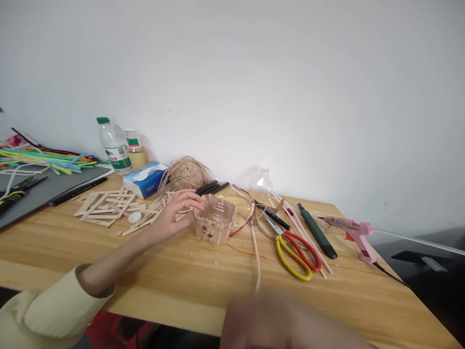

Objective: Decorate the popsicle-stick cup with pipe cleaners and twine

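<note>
A small basket of upright wooden craft sticks (214,231) stands on the wooden table, with a cord attached at its right side. Fingers outstretched, my left hand (176,215) is at the basket's left rim; whether the fingertips touch it I cannot tell. A ring is on one finger. My right hand (261,317) is a motion-smeared shape at the table's front edge, so its fingers cannot be made out. Just beyond it hangs the end of a pale cord (255,252). Scissors with red and yellow handles (296,254) lie to the right of the basket.
Loose craft sticks (105,207), a white cap (134,217), a tissue pack (147,179) and a twine ball (187,173) lie left and behind. Bottles (115,148) stand by the wall. Rightward are a green cutter (317,231) and a pink glue gun (358,235) with its cable.
</note>
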`<state>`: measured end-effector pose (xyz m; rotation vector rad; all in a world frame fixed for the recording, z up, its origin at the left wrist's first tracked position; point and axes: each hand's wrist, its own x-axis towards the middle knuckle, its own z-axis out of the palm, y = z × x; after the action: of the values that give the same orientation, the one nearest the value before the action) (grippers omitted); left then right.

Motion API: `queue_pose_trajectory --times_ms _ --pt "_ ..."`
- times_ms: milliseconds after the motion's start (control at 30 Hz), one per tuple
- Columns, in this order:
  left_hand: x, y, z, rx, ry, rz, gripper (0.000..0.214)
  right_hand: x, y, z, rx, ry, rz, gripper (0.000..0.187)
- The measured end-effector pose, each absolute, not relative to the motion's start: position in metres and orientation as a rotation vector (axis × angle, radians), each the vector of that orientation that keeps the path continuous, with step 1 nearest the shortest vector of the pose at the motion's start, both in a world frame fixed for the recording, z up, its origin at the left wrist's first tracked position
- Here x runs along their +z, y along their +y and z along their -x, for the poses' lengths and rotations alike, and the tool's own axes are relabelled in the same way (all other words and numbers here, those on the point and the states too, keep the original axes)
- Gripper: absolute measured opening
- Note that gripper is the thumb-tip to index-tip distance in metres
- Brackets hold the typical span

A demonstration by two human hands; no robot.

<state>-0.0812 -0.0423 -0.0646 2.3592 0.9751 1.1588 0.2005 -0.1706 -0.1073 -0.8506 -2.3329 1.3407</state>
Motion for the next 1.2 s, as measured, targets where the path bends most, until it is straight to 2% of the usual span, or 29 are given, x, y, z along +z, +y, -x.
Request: queue_pose_trajectory --times_ms 100,133,233,300,467,567,733,833,933,1000,1200 --pt "-0.061 -0.045 0.077 1.263 0.984 -2.313 0.018 -0.053 -0.107 -0.207 1.010 -2.390 1.090 0.026" --pt "-0.060 -0.046 0.075 1.293 0.990 -2.285 0.017 -0.046 -0.089 -0.207 0.549 -2.474 1.366 0.027" --pt "-0.059 -0.047 0.069 1.355 1.000 -2.203 0.018 -0.050 -0.057 -0.204 0.173 -2.508 1.527 0.037" --pt "-0.059 -0.048 0.065 1.369 0.994 -2.173 0.018 -0.063 -0.049 -0.200 0.090 -2.588 1.492 0.043" --pt "-0.057 -0.049 0.062 1.371 0.962 -2.147 0.019 -0.074 -0.048 -0.196 -0.138 -2.668 1.418 0.021" --pt "-0.055 -0.051 0.060 1.387 0.956 -2.126 0.020 -0.063 -0.045 -0.202 -0.262 -2.568 1.366 0.020" --pt "-0.046 -0.065 0.049 1.363 1.017 -1.952 0.017 -0.046 -0.053 -0.216 -0.436 -2.197 1.280 0.024" --pt "-0.036 -0.079 0.035 1.154 0.930 -1.758 0.018 -0.043 -0.076 -0.216 -0.512 -2.056 1.117 0.025" --pt "-0.029 -0.088 0.018 0.942 0.828 -1.583 0.029 -0.041 -0.106 -0.207 -0.543 -2.156 0.803 0.032" --pt "-0.027 -0.090 0.009 0.890 0.771 -1.512 0.035 -0.039 -0.124 -0.198 -0.552 -2.300 0.675 0.029" --pt "-0.028 -0.084 0.002 1.009 0.822 -1.276 0.033 -0.035 -0.147 -0.177 -0.512 -2.466 0.434 0.042"
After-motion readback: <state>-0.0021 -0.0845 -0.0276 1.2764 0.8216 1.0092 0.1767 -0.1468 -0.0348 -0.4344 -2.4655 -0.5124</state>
